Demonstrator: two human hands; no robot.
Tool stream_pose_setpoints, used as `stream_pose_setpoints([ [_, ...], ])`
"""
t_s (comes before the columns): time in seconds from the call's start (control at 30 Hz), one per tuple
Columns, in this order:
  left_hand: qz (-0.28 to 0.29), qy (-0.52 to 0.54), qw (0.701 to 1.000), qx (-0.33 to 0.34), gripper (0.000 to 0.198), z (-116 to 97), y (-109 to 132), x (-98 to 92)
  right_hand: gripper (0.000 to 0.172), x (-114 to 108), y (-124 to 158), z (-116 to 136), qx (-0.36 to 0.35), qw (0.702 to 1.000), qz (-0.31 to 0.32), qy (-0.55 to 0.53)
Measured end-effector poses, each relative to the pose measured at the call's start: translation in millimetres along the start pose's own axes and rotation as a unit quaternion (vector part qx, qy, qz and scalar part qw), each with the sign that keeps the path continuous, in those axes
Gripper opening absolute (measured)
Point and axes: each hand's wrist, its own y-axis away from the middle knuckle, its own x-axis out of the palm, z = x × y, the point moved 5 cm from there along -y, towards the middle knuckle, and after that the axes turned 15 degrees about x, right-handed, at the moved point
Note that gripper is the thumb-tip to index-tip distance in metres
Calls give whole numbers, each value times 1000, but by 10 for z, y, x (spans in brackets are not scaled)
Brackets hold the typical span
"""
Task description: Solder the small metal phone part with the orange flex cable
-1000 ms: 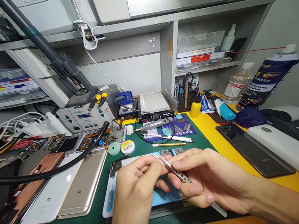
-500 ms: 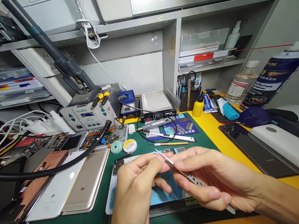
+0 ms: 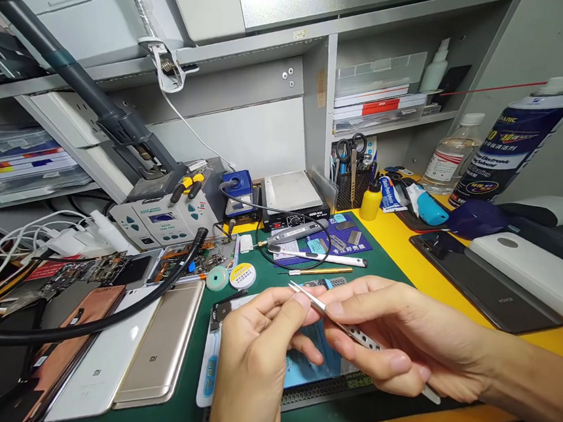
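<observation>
Tweezers in right hand

The gold phone and the white phone near the desk's front left corner each bear an "mi" logo. The blue spray can reads "Electronic".

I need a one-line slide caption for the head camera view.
Right hand holds metal tweezers against left hand above a green repair mat.
</observation>
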Motion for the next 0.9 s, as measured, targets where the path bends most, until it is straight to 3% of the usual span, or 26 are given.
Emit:
stream_pose_setpoints([
  [0.57,1,-4,1000,-9,19,27,-7,7,33,-24,-12,-12,17,1000,19,-15],
  [0.9,-7,-19,1000,-11,20,45,-4,19,32,7,11,11,7,1000,0,-11],
])
